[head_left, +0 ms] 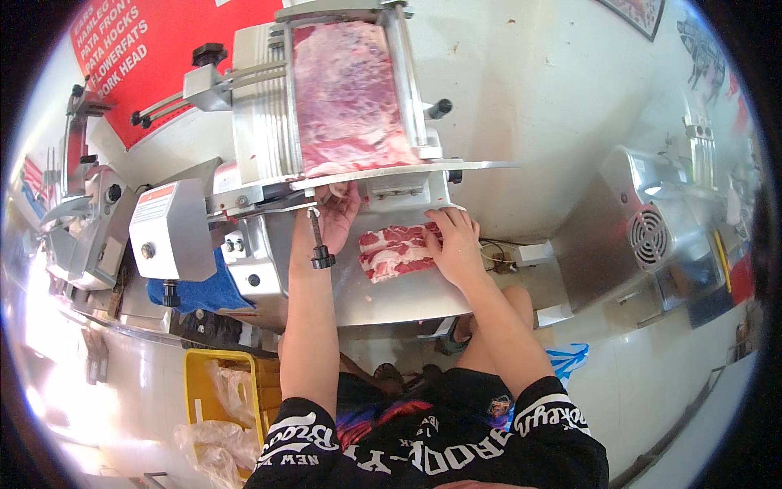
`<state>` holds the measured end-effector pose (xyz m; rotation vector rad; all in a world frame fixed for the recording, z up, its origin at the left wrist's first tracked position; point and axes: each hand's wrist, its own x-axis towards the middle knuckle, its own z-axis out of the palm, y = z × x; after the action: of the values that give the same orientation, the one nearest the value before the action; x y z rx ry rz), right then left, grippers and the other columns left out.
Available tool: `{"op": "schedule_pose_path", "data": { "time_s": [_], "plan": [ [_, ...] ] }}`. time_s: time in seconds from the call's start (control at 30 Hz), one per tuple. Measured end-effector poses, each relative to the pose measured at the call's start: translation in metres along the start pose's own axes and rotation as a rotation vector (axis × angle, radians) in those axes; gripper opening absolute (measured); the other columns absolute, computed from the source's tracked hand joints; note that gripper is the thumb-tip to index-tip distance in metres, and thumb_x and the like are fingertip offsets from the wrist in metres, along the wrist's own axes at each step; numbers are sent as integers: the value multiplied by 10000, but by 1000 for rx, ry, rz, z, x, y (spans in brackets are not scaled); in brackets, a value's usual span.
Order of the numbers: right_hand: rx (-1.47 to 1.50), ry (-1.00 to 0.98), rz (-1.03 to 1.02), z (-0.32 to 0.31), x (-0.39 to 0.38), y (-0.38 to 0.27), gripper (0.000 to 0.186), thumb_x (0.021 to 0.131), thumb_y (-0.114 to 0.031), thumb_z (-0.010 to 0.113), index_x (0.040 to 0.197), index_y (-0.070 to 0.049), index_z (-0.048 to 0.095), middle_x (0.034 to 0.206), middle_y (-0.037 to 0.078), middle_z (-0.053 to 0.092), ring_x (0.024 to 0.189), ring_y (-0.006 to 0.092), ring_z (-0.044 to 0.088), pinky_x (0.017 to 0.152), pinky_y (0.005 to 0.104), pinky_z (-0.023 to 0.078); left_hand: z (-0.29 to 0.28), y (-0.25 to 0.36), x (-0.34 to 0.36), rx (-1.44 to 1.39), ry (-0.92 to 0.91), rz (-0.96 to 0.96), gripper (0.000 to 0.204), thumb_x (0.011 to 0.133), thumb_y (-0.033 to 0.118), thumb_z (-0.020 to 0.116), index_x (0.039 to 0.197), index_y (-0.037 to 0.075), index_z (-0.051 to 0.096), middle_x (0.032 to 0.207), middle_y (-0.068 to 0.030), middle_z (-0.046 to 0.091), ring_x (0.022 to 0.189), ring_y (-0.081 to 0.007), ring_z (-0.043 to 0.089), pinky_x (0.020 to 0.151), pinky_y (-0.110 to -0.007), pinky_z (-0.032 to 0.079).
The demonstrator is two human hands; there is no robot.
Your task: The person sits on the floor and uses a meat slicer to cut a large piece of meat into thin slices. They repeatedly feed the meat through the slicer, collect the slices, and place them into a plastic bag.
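A metal meat slicer (269,122) stands before me with a large slab of marbled red meat (346,98) on its carriage. My left hand (338,213) is palm up just below the slicer's flat edge, its fingers spread and partly hidden by the machine; I see nothing in it. A stack of red and white meat slices (395,254) lies on the steel surface below the slicer. My right hand (456,244) rests against the right end of that stack, with its thumb and fingertips touching the slices and the fingers apart.
A black-knobbed threaded rod (320,244) hangs beside my left forearm. Another slicer (90,220) stands at left, and a silver machine with a round vent (643,228) at right. A blue cloth (199,285) lies under the motor housing. On the floor is a yellow crate (195,383) with clear plastic bags.
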<state>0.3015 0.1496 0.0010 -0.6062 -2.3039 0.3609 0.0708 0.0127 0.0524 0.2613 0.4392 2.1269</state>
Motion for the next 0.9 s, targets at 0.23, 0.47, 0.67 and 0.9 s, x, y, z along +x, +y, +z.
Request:
{"op": "schedule_pose_path", "data": {
  "time_s": [0.23,0.47,0.67,0.9],
  "plan": [
    [4,-34,13,0,-1,1,356,892,-170,671,1240,-107,631,1219,99,608,1195,309,533,1009,470,387,-8,-7,-2,-4,208,-24,224,994,190,600,1133,20,647,1084,-135,666,1059,-313,649,899,-409,601],
    [214,23,8,-10,8,-7,387,931,-238,666,1272,-69,599,1176,149,625,1173,348,550,1014,496,388,-40,-8,-4,498,-91,-34,304,956,125,676,1236,24,614,1151,-93,689,935,-189,674,684,-270,575],
    [832,-33,132,-10,16,-30,381,939,-137,678,1285,-20,568,897,163,676,739,344,652,673,442,514,30,-69,-44,888,-194,-35,366,900,178,764,1212,25,647,1050,-65,702,940,-133,661,832,-271,527],
    [-44,80,22,-12,8,7,362,863,-200,725,1197,-82,655,1085,112,641,1051,310,589,897,467,431,-21,-19,-28,1931,-39,92,431,823,312,817,1169,76,713,971,-65,697,958,-146,652,841,-301,516]
  ]
}}
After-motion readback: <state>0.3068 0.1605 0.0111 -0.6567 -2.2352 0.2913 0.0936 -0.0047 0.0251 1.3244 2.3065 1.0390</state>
